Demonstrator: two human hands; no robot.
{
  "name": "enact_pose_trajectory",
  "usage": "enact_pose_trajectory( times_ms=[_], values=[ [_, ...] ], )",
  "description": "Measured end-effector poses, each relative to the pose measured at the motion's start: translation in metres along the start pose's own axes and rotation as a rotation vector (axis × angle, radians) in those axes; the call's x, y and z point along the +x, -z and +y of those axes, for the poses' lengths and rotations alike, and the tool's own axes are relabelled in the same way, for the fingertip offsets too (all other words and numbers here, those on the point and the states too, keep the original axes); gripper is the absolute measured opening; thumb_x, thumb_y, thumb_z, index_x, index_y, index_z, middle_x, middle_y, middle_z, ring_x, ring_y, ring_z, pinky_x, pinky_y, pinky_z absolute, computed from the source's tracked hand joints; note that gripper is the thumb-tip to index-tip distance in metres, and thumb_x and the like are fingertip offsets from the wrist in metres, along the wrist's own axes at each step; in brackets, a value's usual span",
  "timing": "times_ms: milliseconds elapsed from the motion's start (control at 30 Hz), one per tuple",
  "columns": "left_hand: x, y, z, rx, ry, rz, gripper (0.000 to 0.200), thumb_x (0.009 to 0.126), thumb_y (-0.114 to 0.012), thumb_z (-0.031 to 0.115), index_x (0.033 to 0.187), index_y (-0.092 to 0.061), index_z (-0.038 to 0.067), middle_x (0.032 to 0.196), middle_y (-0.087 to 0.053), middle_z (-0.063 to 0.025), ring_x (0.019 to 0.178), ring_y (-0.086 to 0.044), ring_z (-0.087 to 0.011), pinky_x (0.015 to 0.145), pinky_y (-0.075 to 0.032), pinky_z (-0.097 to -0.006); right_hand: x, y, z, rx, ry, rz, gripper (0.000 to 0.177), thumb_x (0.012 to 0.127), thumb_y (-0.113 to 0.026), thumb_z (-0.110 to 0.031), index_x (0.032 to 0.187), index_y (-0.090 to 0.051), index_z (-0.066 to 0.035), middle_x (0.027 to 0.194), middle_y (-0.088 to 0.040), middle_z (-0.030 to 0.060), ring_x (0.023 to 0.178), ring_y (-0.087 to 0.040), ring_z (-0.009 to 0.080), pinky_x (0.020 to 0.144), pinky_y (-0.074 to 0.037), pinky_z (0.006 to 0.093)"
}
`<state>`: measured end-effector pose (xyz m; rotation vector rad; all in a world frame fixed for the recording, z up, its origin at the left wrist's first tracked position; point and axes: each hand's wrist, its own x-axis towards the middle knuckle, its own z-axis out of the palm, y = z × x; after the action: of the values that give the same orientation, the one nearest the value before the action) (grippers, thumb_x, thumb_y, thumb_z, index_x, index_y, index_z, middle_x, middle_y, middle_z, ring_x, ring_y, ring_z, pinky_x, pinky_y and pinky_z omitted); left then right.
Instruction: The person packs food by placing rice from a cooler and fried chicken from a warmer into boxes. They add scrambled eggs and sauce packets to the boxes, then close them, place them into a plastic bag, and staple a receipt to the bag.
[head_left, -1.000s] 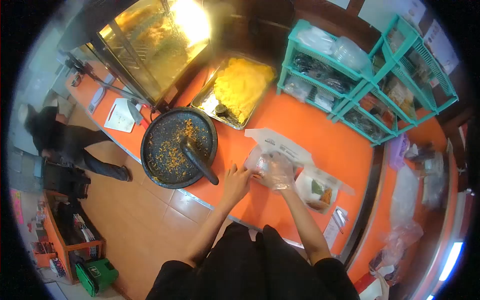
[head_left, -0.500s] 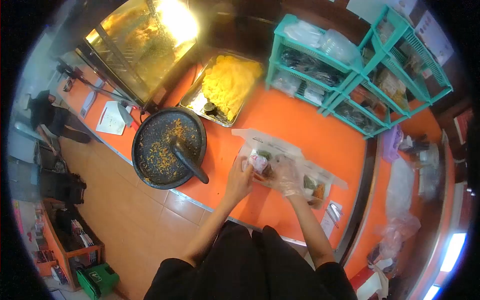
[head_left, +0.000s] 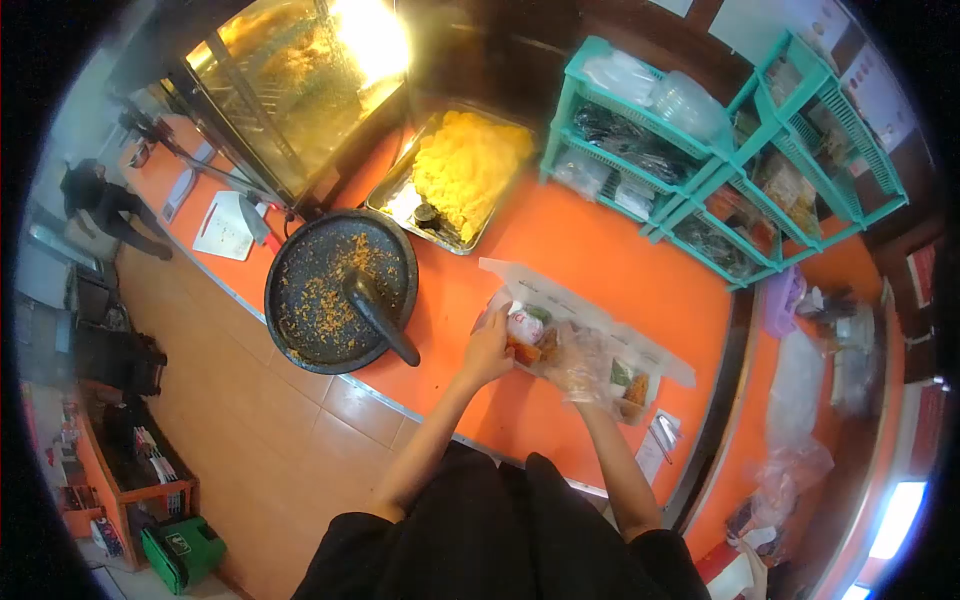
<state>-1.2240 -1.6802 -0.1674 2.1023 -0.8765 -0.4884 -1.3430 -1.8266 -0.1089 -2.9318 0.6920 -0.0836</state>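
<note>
Two open paper takeaway boxes stand side by side on the orange counter, the left box (head_left: 545, 289) with its lid raised behind it. Inside lies a white wrapped bundle (head_left: 524, 326) with red print, beside something green and brown fried food (head_left: 549, 345). My bare left hand (head_left: 488, 347) curls its fingers round the left box's near-left side, against the bundle. My right hand (head_left: 582, 372), in a clear plastic glove, reaches down over the right part of that box; its fingers are blurred. In the right box (head_left: 662, 385) are green leaves and orange-brown crumbs (head_left: 637, 388).
A stone mortar (head_left: 290, 335) with a pestle (head_left: 378, 318) and crumbs stands left. Behind are a metal tray (head_left: 470, 240) of yellow food and a lit glass display case (head_left: 290, 100). Teal racks (head_left: 650, 155) stand at the back right. A person (head_left: 110, 208) stands far left.
My left hand has eased off the wrapped bundle to the box's side, baring more of the bundle and the orange-brown food. My right hand has shifted slightly down and stays over the box.
</note>
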Motion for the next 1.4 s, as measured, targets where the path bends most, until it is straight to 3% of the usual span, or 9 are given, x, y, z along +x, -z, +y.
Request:
enact_pose_trajectory(
  times_ms=[167,267,467,633,800,933,1133,1233,1400],
  values=[
    [-0.003,-0.005,-0.001,0.212,-0.016,0.025,0.069,0.068,-0.071,0.013,0.132,-0.045,0.004,0.115,-0.054,-0.0184,0.104,-0.057,-0.0387,0.084,-0.048,-0.0507,0.007,0.07,-0.013,0.395,-0.108,-0.203,0.065,0.063,-0.079,-0.027,0.123,-0.057,-0.018,0.118,-0.061,0.0128,0.11,-0.055,0.0381,0.09,-0.044,0.0514],
    [-0.002,-0.006,-0.004,0.213,-0.058,0.041,0.069,0.068,-0.072,0.015,0.131,-0.047,0.004,0.114,-0.055,-0.017,0.102,-0.058,-0.0382,0.083,-0.048,-0.0502,-0.005,0.043,-0.009,0.294,0.02,0.2,0.061,0.066,-0.078,-0.027,0.121,-0.057,-0.014,0.116,-0.062,0.014,0.112,-0.054,0.0371,0.089,-0.045,0.0517],
    [-0.002,-0.008,-0.008,0.15,-0.057,-0.019,0.068,0.071,-0.073,0.02,0.133,-0.047,0.01,0.116,-0.057,-0.0128,0.108,-0.058,-0.0326,0.087,-0.043,-0.0482,-0.011,0.051,-0.013,0.088,-0.114,-0.153,0.048,0.072,-0.076,-0.026,0.113,-0.059,-0.008,0.113,-0.062,0.0153,0.111,-0.055,0.0353,0.09,-0.045,0.0495],
    [-0.005,-0.017,-0.008,0.151,-0.069,0.047,0.066,0.072,-0.072,0.023,0.132,-0.048,0.01,0.114,-0.058,-0.0113,0.109,-0.058,-0.0289,0.092,-0.038,-0.0471,0.004,0.021,-0.007,0.537,0.159,0.206,0.028,0.086,-0.065,-0.024,0.11,-0.062,-0.009,0.108,-0.063,0.0142,0.106,-0.057,0.0322,0.089,-0.045,0.0476],
    [-0.007,-0.019,-0.007,0.138,0.034,0.022,0.061,0.069,-0.072,0.028,0.121,-0.051,0.002,0.115,-0.058,-0.0139,0.106,-0.057,-0.0317,0.095,-0.037,-0.0482,0.032,0.007,-0.026,0.099,0.184,-0.013,0.024,0.091,-0.058,-0.027,0.107,-0.065,-0.011,0.107,-0.064,0.0113,0.105,-0.058,0.0309,0.091,-0.043,0.0466],
    [-0.013,-0.025,-0.008,0.128,-0.203,0.209,0.05,0.067,-0.067,0.023,0.108,-0.051,-0.001,0.111,-0.053,-0.0218,0.102,-0.054,-0.0398,0.093,-0.036,-0.0506,0.046,0.015,-0.04,0.249,0.288,0.121,0.026,0.091,-0.057,-0.028,0.108,-0.065,-0.01,0.107,-0.064,0.0106,0.106,-0.057,0.0312,0.093,-0.041,0.0482],
    [-0.075,0.032,0.037,-0.126,-0.153,0.434,0.042,0.066,-0.058,-0.006,0.108,-0.055,-0.002,0.105,-0.051,-0.0198,0.1,-0.054,-0.0405,0.084,-0.046,-0.0435,0.109,0.014,-0.138,0.32,0.459,0.409,0.018,0.088,-0.055,-0.018,0.1,-0.065,-0.007,0.097,-0.066,0.0119,0.097,-0.062,0.0323,0.085,-0.048,0.0452],
    [-0.117,0.035,0.022,-0.139,-0.117,0.461,0.033,0.069,-0.058,-0.006,0.102,-0.059,0.001,0.1,-0.052,-0.0178,0.097,-0.055,-0.0372,0.082,-0.046,-0.0429,0.186,0.011,-0.184,0.206,0.338,0.125,0.019,0.088,-0.054,-0.017,0.1,-0.064,-0.006,0.097,-0.067,0.0149,0.094,-0.065,0.0339,0.08,-0.052,0.0443],
    [-0.162,0.059,0.004,-0.152,-0.013,0.387,0.026,0.072,-0.058,-0.005,0.096,-0.061,0.003,0.092,-0.053,-0.014,0.079,-0.057,-0.0295,0.069,-0.046,-0.0387,0.253,-0.041,-0.207,0.118,0.193,0.019,0.02,0.088,-0.054,-0.017,0.102,-0.063,-0.006,0.099,-0.067,0.0158,0.095,-0.065,0.0344,0.08,-0.052,0.045]
  ],
)
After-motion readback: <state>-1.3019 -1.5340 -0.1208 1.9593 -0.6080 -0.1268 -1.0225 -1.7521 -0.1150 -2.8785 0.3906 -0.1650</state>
